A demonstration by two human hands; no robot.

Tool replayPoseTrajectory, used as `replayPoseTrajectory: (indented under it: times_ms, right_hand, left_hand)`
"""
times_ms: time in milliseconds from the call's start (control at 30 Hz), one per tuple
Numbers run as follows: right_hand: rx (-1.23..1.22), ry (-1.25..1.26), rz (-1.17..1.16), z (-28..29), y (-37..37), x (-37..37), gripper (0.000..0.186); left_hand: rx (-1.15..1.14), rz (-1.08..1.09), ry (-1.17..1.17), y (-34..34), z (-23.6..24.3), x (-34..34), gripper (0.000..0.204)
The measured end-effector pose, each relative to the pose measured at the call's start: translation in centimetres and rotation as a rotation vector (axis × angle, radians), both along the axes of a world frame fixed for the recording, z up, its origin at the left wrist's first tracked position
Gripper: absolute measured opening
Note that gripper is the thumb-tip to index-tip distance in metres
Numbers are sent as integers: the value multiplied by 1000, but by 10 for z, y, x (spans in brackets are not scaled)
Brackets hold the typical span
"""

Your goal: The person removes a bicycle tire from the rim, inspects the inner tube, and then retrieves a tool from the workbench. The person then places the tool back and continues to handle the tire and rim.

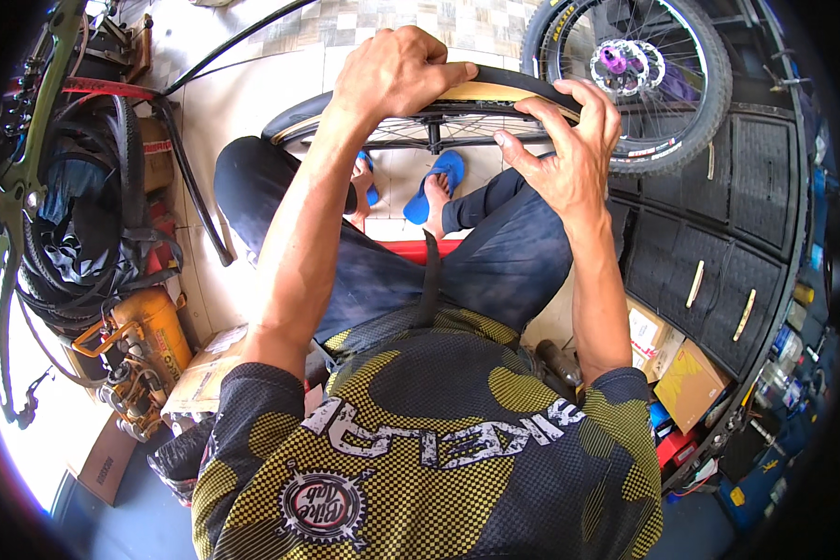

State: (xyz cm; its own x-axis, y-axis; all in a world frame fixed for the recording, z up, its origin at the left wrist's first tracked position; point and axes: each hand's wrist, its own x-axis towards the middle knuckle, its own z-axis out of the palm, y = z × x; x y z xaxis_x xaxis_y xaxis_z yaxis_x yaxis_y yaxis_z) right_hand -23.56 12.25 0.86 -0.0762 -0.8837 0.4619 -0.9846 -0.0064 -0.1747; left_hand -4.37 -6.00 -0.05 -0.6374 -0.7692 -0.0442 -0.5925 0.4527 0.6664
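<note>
The left hand (397, 77) is curled over the tyre (521, 82) of a wheel (434, 137) upright in front of the knees (252, 168), thumb along the tyre; the right hand (569, 154) is half open, fingers at the tyre's right part, thumb apart. Yellow lettering (562, 24) marks a second wheel (616, 61), upper right. The shirt (420, 476) carries large white letters (467, 448) and a round worded badge (322, 507); an orange case (154, 322) bears dark print.
</note>
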Motion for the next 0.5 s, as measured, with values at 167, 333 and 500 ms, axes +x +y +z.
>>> replayPoseTrajectory:
  times_ms: [167, 333, 500]
  right_hand:
    - [1, -21, 19, -1, -4, 2, 44]
    - [10, -23, 38, -1, -6, 4, 44]
    - [-2, -31, 59, 1, -10, 8, 45]
  left_hand:
    - [17, 0, -17, -2, -1, -1, 55]
    - [18, 2, 4, -2, -2, -1, 56]
    - [5, 10, 6, -2, 1, 2, 56]
